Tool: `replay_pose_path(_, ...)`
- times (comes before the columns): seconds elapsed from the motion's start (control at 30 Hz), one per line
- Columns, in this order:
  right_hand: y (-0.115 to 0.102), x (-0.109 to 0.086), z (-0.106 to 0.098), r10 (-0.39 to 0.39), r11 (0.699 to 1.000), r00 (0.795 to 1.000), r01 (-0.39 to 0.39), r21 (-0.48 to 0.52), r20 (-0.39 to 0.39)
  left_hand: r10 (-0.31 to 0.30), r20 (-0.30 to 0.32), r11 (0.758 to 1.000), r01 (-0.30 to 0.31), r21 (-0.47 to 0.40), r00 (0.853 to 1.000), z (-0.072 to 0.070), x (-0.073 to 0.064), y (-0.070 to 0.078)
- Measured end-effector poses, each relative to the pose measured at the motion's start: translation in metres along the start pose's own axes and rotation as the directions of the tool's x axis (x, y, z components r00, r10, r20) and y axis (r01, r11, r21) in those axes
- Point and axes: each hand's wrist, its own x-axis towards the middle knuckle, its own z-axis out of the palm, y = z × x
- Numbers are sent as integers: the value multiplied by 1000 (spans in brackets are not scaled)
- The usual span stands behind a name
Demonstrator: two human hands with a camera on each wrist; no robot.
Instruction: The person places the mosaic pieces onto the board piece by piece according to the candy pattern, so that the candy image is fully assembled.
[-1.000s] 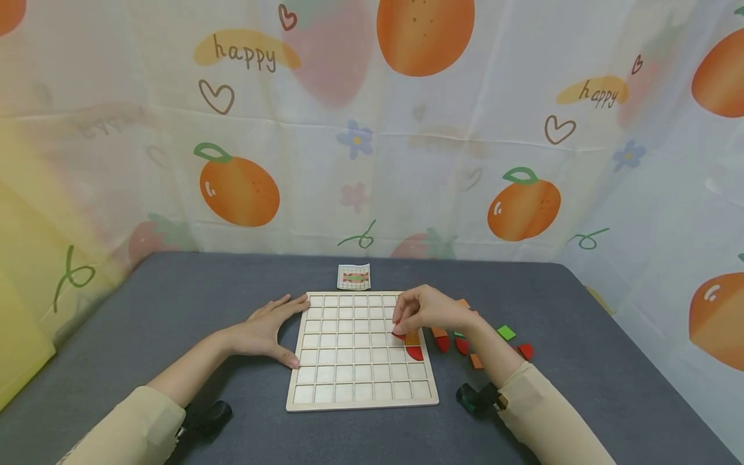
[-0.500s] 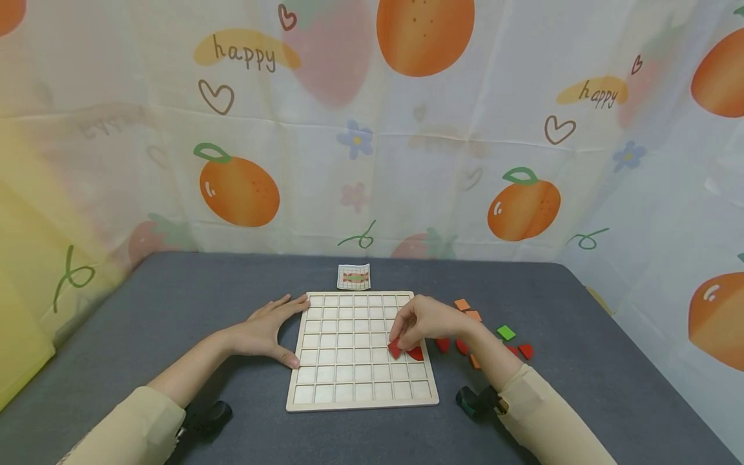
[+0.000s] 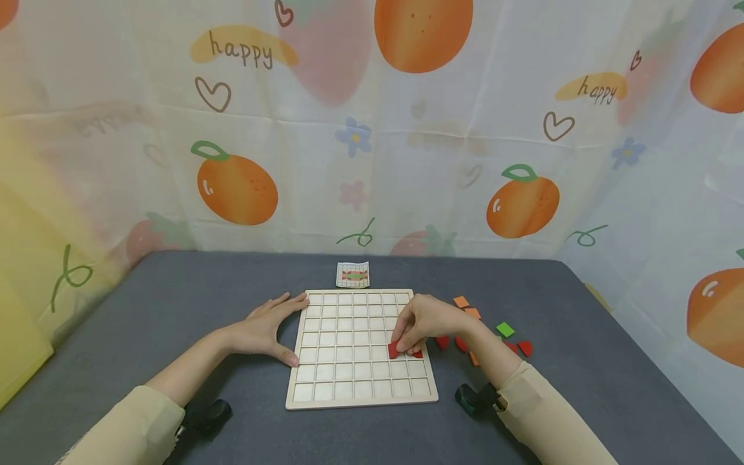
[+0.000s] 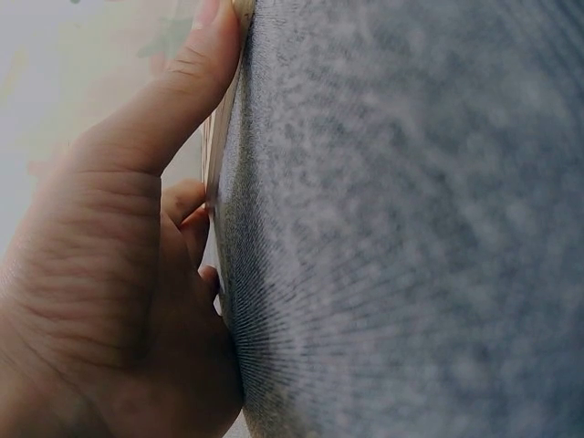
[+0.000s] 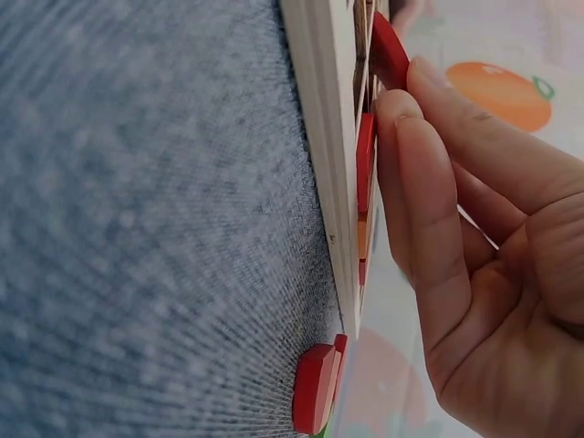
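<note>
A pale wooden grid board (image 3: pixel 354 372) lies on the dark table. My left hand (image 3: pixel 261 332) rests at its left edge with fingers and thumb spread, and the thumb (image 4: pixel 187 96) touches the rim in the left wrist view. Over the right part of the grid, my right hand (image 3: pixel 427 320) pinches a red wedge-shaped piece (image 3: pixel 393 351) between thumb and fingers. In the right wrist view that red piece (image 5: pixel 390 53) is tilted at the grid. Another red piece (image 5: pixel 366 164) and an orange piece (image 5: pixel 363 233) sit in the board beside it, partly hidden by the hand in the head view.
Right of the board lie several loose pieces: orange tiles (image 3: pixel 461 301), a green tile (image 3: pixel 505 330) and red wedges (image 3: pixel 525 349), some behind the right forearm. A small pattern card (image 3: pixel 352 275) lies beyond the board. A fruit-print curtain (image 3: pixel 413 194) hangs behind the table.
My right hand has moved the red piece slightly nearer to me on the board, and the piece has turned in the fingers. My left hand has stayed at the left edge.
</note>
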Motion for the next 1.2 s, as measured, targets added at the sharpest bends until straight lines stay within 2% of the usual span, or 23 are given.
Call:
replay_pose_path(0.53, -2, 0, 0, -4, 997, 1000, 3, -75, -7, 2, -2, 1000, -2, 0, 1000, 0, 0, 0)
replay_pose_path(0.93, -3, 0, 2, 13, 997, 1000, -14, -71, -4, -3, -4, 1000, 3, 4, 1000, 1, 1, -1)
replay_pose_path(1.2, -5, 0, 3, 19, 995, 999, -22, -101, -25, -3, -4, 1000, 3, 6, 1000, 1, 1, -2)
